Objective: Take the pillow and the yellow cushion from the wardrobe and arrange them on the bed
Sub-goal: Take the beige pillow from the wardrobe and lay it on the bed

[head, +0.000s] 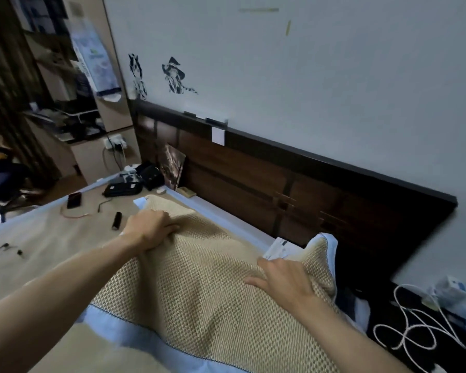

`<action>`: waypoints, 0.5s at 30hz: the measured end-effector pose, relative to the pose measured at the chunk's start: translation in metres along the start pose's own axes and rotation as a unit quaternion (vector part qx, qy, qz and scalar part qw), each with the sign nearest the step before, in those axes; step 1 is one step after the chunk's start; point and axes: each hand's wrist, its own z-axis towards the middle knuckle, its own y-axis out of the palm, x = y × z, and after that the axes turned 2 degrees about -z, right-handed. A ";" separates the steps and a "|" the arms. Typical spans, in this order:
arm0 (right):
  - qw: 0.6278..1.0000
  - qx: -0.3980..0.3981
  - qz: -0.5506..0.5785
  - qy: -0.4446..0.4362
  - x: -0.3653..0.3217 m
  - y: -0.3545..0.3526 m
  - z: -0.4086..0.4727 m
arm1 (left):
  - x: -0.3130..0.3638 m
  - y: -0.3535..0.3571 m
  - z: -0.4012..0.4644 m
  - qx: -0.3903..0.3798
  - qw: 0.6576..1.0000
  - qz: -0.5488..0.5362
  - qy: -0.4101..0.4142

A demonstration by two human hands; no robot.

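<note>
The pillow lies on the bed up by the dark headboard, long side running along it. Beige mesh top w/ a pale blue border; far right corner sticks up a bit near the headboard.

Left hand sits on the far left end, fingers curled down, bunching a fold of mesh, so the grip is closed on the cover. Right hand lies flat, fingers spread, palm pressing the right part: nothing pinched, just pushing down.

Handling, judged from looks: soft and light, sags and dents under the palms, creases where pinched. Mesh looks grippy, not slippery. Nothing fragile. It'll flop if lifted by one corner, so best held at both short ends or w/ a hand under each side; for small shifts, flat palms and a slide along the sheet should do.

Watch the stuff nearby: white papers are tucked just beside the raised corner, and a small black cylinder, a phone and thin wire lie on the bed to the left, near enough to get knocked if the pillow slides that way.

Yellow cushion isn't in view, so approx. half the job looks left.
</note>
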 end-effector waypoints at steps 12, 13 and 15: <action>0.999 0.040 -0.003 0.014 0.002 0.213 0.306 | -0.126 0.174 0.336 0.024 0.997 -0.062 -0.044; 0.998 0.054 0.001 0.028 0.004 0.225 0.322 | -0.126 0.182 0.359 0.043 0.996 -0.064 -0.053; 0.994 0.090 -0.013 0.056 0.008 0.250 0.348 | -0.124 0.196 0.397 0.073 0.990 -0.095 -0.070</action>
